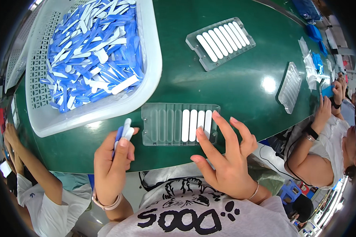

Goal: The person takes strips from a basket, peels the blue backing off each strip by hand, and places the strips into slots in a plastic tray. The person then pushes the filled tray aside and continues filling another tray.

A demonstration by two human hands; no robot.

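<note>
My left hand (114, 164) is closed on a small bunch of rounded white and blue strips (124, 132), which stick up between thumb and fingers. Beside it lies a clear slotted tray (148, 138). Several white strips (192, 125) fill the slots toward its right side, while the slots on the left hold nothing. Over that right end spreads my right hand (229, 164), fingers apart, fingertips at the strips; whether they press on them I cannot tell. The fingers partly cover the rightmost strips.
A white perforated basket (152, 71) heaped with blue and white strips (95, 55) stands at the back left. Farther back on the green table (172, 23) lies another clear tray (203, 59) of white strips. A third tray (290, 87) is at the right. Co-workers' hands (324, 110) show at both sides.
</note>
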